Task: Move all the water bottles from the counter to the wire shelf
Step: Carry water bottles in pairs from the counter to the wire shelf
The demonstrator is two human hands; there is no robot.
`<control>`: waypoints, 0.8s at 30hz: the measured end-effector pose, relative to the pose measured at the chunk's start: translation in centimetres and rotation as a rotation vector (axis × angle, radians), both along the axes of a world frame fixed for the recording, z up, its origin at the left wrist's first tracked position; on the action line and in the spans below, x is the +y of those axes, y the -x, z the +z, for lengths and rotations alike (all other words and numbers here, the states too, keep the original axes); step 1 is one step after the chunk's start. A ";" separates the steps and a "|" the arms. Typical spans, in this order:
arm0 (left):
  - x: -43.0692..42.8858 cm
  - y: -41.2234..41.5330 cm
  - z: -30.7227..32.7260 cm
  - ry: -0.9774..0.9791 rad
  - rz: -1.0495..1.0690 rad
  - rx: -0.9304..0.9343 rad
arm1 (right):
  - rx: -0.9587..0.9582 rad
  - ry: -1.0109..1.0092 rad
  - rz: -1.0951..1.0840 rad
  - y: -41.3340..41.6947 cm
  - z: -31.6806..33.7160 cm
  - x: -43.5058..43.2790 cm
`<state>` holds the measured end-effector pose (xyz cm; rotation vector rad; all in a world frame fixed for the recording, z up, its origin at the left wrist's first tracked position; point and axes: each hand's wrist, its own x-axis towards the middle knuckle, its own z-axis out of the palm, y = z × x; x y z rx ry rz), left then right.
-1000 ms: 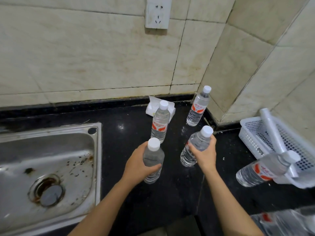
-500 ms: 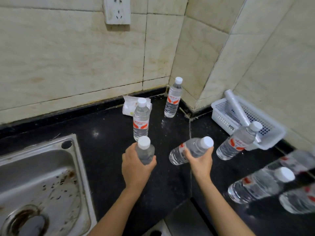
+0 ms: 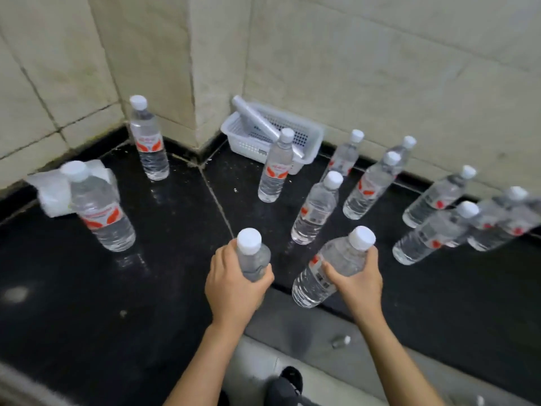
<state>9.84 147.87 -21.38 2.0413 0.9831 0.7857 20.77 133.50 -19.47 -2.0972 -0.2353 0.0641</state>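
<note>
My left hand (image 3: 234, 285) grips a clear water bottle (image 3: 252, 254) with a white cap, held upright above the counter's front edge. My right hand (image 3: 358, 281) grips a second bottle (image 3: 330, 268), tilted with its cap up and to the right. Several more bottles stand on the black counter (image 3: 73, 288): one at the left (image 3: 99, 209), one in the back corner (image 3: 147, 140), one before the basket (image 3: 275, 168), and a cluster to the right (image 3: 369, 187). No wire shelf is in view.
A white plastic basket (image 3: 310, 133) holding a clear roll stands against the right-hand wall. A white tissue pack (image 3: 49, 191) lies behind the left bottle. Tiled walls meet in a jutting corner. Grey floor and a dark shoe (image 3: 288, 382) show below the counter edge.
The view has swung right: sink and socket left the frame and more bottles along the right wall appeared. Both hands still hold their bottles, now lifted nearer the counter's front edge.
</note>
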 end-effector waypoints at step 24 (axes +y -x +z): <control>-36.1 -8.6 -1.4 0.092 -0.602 0.105 | 0.022 0.050 -0.595 3.0 -2.1 -42.1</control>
